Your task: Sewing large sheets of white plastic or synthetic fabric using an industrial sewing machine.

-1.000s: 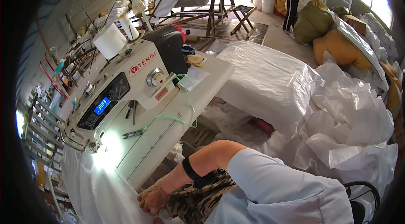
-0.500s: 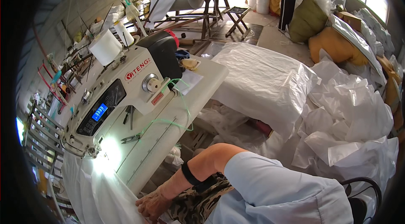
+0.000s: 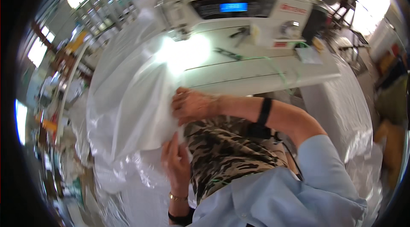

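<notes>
Nr table edge (image 3: pixel 252 84), R hand (image 3: pixel 188 105) on sheet (image 3: pixel 136 103)

Your right hand (image 3: pixel 191 105) curls its fingers on the edge of the white sheet (image 3: pixel 132 103), just off the near edge of the table (image 3: pixel 230 71); your left hand (image 3: pixel 176 165) touches that sheet lower down, its grip blurred. The sheet reaches up to the bright light (image 3: pixel 183 52) of the sewing machine (image 3: pixel 260 8) at the table's left end. Snips (image 3: pixel 228 53) lie mid-table, with green string (image 3: pixel 275 65) running toward the near edge. Paper (image 3: pixel 309 55) lies near the right end.
</notes>
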Available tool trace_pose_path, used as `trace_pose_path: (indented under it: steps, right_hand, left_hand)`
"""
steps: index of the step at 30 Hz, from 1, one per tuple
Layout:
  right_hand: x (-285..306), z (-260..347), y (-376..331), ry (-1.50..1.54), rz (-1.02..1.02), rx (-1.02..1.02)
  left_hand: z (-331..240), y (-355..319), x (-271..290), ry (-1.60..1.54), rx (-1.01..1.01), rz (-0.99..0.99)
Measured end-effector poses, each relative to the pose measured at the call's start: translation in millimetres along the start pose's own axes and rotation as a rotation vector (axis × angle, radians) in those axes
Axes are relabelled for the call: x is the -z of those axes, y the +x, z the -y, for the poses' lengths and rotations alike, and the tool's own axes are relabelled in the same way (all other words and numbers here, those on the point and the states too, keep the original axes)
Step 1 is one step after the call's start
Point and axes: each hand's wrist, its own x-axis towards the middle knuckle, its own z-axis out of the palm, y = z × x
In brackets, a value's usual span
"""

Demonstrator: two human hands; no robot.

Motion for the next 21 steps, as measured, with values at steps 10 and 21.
trace_pose_path:
  steps: [10,21]
  right_hand:
    - [9.2,-25.0,20.5,0.032,0.204,-0.021]
    - [22.9,-82.1,24.4,-0.158,0.277,-0.172]
  left_hand:
    - [9.2,7.2,3.2,-0.024,0.01,-0.039]
    - [19.5,20.0,-14.0,-0.112,-0.041,0.016]
